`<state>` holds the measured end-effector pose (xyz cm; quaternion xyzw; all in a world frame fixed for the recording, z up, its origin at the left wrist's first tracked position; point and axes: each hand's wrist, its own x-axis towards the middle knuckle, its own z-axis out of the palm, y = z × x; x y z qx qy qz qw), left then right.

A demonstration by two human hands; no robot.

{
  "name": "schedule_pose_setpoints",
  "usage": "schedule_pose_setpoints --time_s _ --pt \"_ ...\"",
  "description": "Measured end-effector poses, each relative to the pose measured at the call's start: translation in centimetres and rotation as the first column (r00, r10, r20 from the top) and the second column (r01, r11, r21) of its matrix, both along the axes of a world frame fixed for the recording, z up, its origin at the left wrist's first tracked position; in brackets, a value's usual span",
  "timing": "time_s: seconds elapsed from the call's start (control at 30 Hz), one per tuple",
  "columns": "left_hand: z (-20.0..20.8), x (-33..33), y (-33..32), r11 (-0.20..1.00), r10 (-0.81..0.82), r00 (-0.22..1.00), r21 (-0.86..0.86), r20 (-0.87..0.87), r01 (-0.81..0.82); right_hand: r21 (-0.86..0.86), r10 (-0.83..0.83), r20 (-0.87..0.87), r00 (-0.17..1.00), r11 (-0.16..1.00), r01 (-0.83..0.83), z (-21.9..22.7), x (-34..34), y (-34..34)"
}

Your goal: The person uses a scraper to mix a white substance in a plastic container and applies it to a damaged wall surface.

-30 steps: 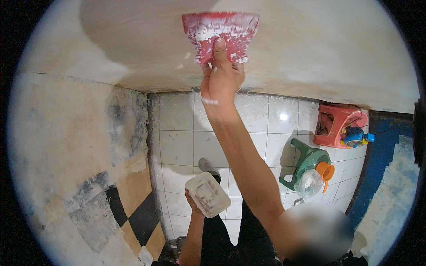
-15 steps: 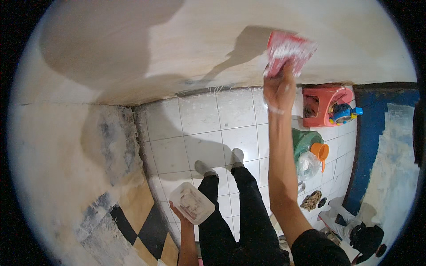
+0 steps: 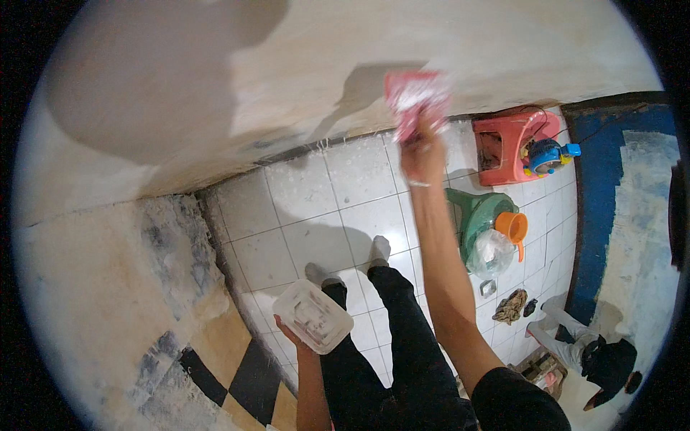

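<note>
Right hand (image 3: 422, 154) clamped on the handle of a red putty scraper (image 3: 413, 100), arm raised; the blade lies flat against the pale wall (image 3: 287, 86), its handle-to-edge axis running upward, presumably to spread filler. Left hand (image 3: 291, 334) cups a white plastic tub (image 3: 313, 316) from beneath, held low and roughly level above the white tiled floor (image 3: 359, 179), likely so its contents stay put.
</note>
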<state>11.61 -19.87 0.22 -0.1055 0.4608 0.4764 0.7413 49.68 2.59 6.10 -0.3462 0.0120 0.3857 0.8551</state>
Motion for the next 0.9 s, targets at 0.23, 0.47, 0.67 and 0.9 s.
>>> schedule_pose_setpoints --time_s 0.23,0.47,0.67,0.9 --pt "-0.8 7.0 -0.8 0.998 -0.065 0.994 0.022 0.082 0.063 -0.103 -0.231 -0.045 0.972 0.969 0.225 4.1 6.7 7.7" --pt "0.6 10.5 -0.5 0.994 -0.103 0.990 -0.027 0.099 0.106 -0.565 -0.181 -0.175 0.968 0.824 0.052 -9.0 5.2 -2.8" --pt "1.5 9.1 -1.7 0.995 -0.091 0.995 -0.030 0.048 0.092 0.063 -0.079 0.257 0.963 0.996 0.065 9.8 8.0 -0.3" --pt "4.5 10.6 -1.3 0.998 -0.065 0.998 -0.004 -0.002 0.065 -0.286 -0.194 -0.065 0.979 0.943 0.168 -1.8 11.4 3.2"
